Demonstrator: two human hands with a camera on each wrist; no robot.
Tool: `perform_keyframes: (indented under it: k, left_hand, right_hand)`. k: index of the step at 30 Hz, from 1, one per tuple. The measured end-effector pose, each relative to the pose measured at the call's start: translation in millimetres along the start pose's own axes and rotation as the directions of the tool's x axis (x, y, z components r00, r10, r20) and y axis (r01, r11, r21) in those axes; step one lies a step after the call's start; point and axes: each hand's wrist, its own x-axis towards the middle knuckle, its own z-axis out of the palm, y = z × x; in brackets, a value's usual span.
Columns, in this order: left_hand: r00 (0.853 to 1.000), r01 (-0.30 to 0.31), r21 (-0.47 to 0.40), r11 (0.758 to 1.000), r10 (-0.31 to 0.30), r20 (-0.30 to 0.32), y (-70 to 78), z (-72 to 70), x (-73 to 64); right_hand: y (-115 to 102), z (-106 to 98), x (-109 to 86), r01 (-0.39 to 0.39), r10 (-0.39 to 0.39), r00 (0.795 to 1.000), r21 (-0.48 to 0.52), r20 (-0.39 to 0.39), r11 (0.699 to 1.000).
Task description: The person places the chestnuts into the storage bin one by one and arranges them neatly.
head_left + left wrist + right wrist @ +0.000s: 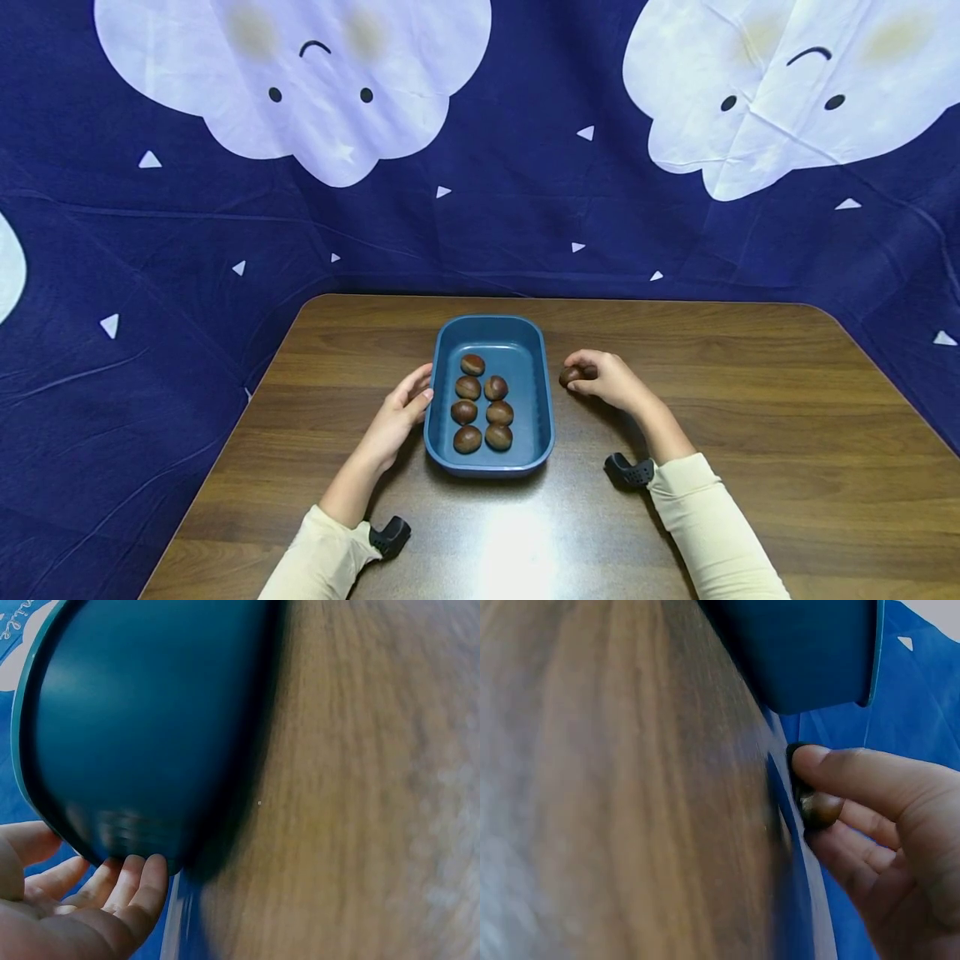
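Note:
A blue rectangular tray (pixel 491 332) holds several brown chestnuts (pixel 467 439), set in two columns. My left hand (pixel 396 417) rests against the tray's left side. In the left wrist view its fingers (pixel 152 879) extend fairly straight to the tray wall (pixel 150 735), touching it. To the right of the tray, my right hand (pixel 609 382) pinches a chestnut (pixel 570 377) between thumb and fingers, low over the table. In the right wrist view, a brown chestnut (pixel 821 811) shows beside a darker rounded shape under the thumb; whether that is a second chestnut I cannot tell.
The wood-grain table (pixel 750 375) has rounded far corners. Behind it hangs a dark blue cloth (pixel 525 208) with white clouds and triangles. A black wrist mount (pixel 390 537) sits at the left cuff, another black mount (pixel 630 472) at the right cuff.

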Motion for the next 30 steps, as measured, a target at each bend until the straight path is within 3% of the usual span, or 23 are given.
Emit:
perform_keyframes:
  k: [7, 13, 19, 25, 30]
  left_hand:
    - [1.000, -0.002, -0.009, 1.000, 0.002, 0.003, 1.1, 0.7, 0.1]
    - [1.000, 0.009, -0.012, 1.000, -0.009, 0.014, 4.8, 1.6, -1.0]
    - [1.000, -0.009, -0.021, 1.000, 0.009, 0.005, 0.2, 0.2, 0.2]
    - [1.000, -0.009, -0.018, 1.000, 0.009, -0.001, -0.2, 0.2, 0.3]
    - [1.000, -0.003, -0.011, 1.000, 0.003, -0.002, -0.9, -0.1, 0.3]
  right_hand:
    - [-12, -8, 6.9, 0.014, -0.013, 0.998, 0.031, -0.059, 0.999]
    - [-42, -16, 14.1, 0.036, -0.031, 0.994, 0.054, -0.100, 0.998]
    - [-52, -12, 30.1, 0.072, -0.066, 0.990, 0.044, -0.123, 0.996]
    - [-64, 0, 48.5, 0.095, -0.090, 0.993, 0.057, -0.082, 0.994]
    - [-72, 14, 62.9, 0.092, -0.092, 0.996, -0.017, -0.005, 0.996]
